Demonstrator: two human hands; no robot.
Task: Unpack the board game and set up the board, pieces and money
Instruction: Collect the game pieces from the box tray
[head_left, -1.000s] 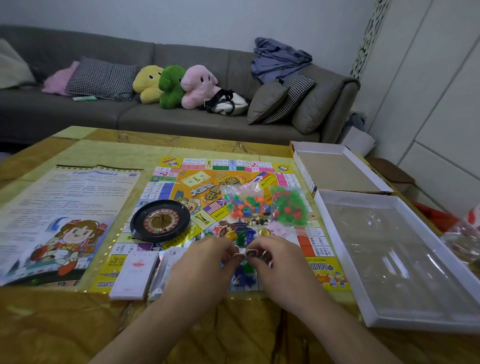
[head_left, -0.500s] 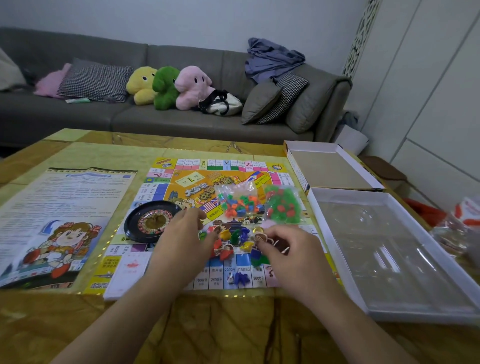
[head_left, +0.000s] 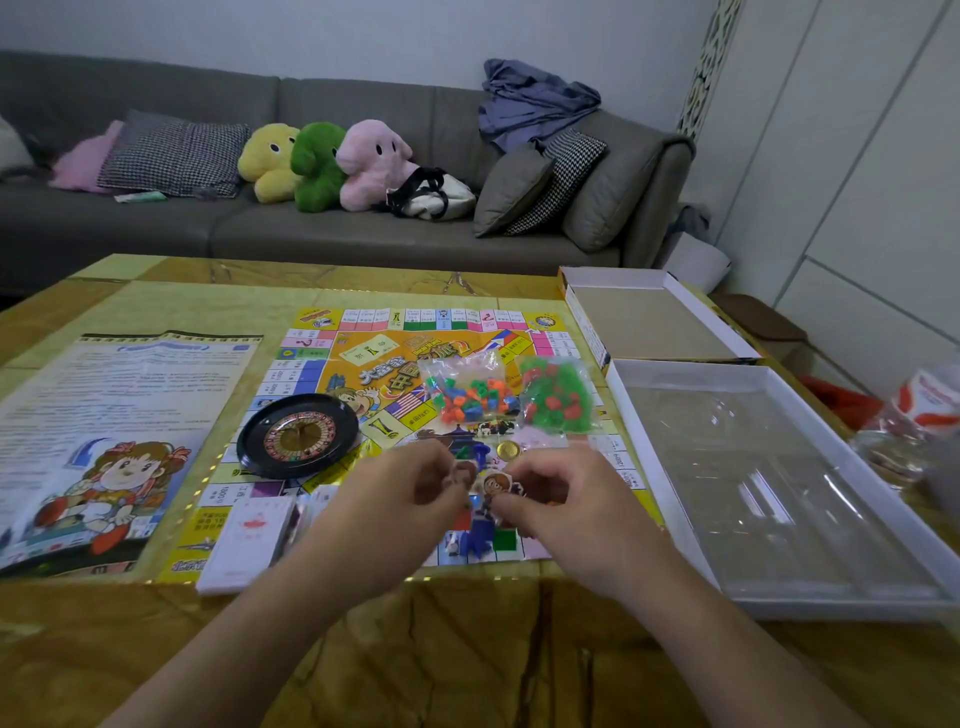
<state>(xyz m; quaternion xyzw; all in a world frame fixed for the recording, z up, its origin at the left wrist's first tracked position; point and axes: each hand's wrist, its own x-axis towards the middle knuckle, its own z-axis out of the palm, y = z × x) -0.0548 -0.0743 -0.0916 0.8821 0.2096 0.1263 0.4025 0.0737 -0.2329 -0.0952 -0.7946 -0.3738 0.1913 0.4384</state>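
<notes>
While both hands work over the near edge of the game board (head_left: 363, 358), which lies flat on the yellow table (head_left: 156, 291), the right hand (head_left: 561, 499) pinches a small cardboard character token (head_left: 493, 484) between thumb and fingers, face toward the camera. Left hand (head_left: 400, 499) has its fingers curled just beside that token; it seems to pinch a small brownish piece (head_left: 464, 470), but blur makes that unclear. Blue plastic stand (head_left: 480, 532) sits on the board below the token, between the 2 hands. Gold coin (head_left: 508, 450) lies on the board just beyond the right hand. 2 clear bags lie near the board's centre-right: bag of mixed blue, orange and green pieces (head_left: 470, 397), and beside it bag of green and red pieces (head_left: 556, 397). Roulette wheel (head_left: 297, 435) sits on the board's left part. White card stack (head_left: 249, 540) lies at the near-left corner, partly under the left forearm. Instruction sheet (head_left: 119, 415) is spread flat left of the board. Right of the board: box lid (head_left: 649, 317) farther away, box tray with clear plastic insert (head_left: 769, 483) nearer. Grey sofa (head_left: 156, 234) with 3 plush toys (head_left: 317, 163) behind the table.
</notes>
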